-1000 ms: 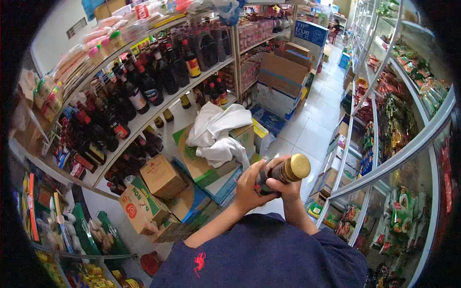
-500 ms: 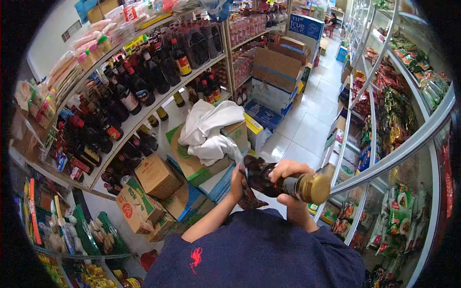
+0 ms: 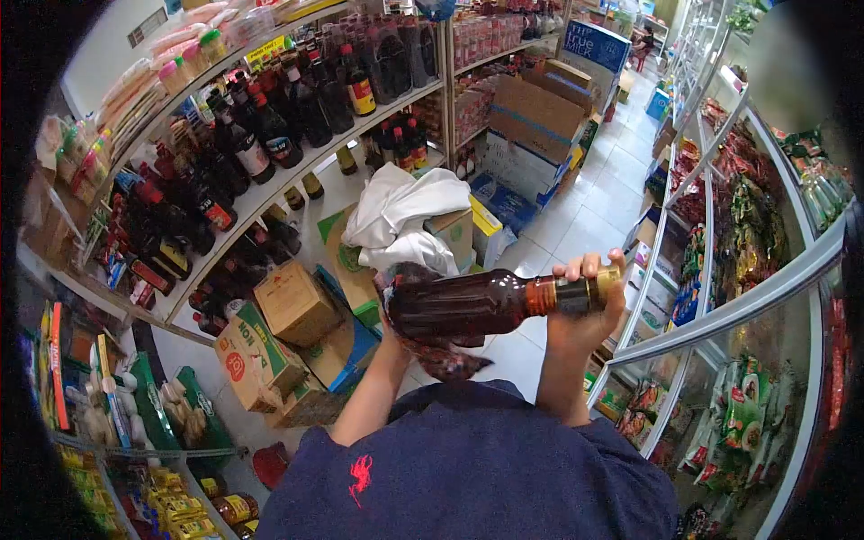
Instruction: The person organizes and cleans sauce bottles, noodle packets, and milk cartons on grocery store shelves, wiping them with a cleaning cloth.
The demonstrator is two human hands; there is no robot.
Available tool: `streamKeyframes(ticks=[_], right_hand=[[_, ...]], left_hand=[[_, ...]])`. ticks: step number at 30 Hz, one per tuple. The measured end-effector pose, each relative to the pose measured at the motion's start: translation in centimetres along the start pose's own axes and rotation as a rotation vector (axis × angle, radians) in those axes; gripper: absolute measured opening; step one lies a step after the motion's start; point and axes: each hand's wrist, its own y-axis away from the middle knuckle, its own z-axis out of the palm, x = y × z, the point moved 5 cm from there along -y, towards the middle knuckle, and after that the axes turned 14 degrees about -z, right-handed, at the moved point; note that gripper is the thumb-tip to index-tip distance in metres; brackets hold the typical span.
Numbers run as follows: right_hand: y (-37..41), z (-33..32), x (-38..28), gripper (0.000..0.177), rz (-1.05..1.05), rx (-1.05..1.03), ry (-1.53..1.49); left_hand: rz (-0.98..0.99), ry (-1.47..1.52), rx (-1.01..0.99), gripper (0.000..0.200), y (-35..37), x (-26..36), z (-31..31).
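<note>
A dark glass bottle (image 3: 463, 304) with a gold cap lies almost level in front of my chest, its base to the left. My right hand (image 3: 587, 301) is closed around its neck and cap. Against the base end, my left hand (image 3: 390, 335) holds a dark patterned cloth (image 3: 450, 358), which hangs below the bottle. Bottle and cloth hide most of the left fingers. Beyond the bottle, a crumpled white cloth (image 3: 405, 216) is draped over stacked cartons.
Shelves of dark sauce bottles (image 3: 261, 135) curve along the left. Cardboard boxes (image 3: 297, 301) are stacked on the floor below. A glass-fronted cabinet frame (image 3: 747, 297) with packets runs close on the right. A tiled aisle (image 3: 576, 207) leads away, with a person seated far off.
The bottle has turned from pointing toward me to lying sideways. My right hand has moved up to its neck, and the left hand with the cloth has shifted left to the base.
</note>
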Motion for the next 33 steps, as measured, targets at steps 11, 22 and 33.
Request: streamKeyframes(ticks=[11, 22, 33], right_hand=[[0.7, 2.3, 1.1, 0.048, 0.218, -0.248, -0.024], [2.1, 1.2, 0.4, 0.042, 0.107, -0.312, 0.104], [3.6, 2.1, -0.4, 0.041, 0.056, -0.599, 0.333]], left_hand=[[0.080, 0.653, -0.193, 0.079, 2.4, 0.9, -0.8], [0.350, -1.482, 0.156, 0.070, 1.4, 3.7, 11.5], [0.734, -1.252, -0.018, 0.076, -0.4, 2.0, 11.4]])
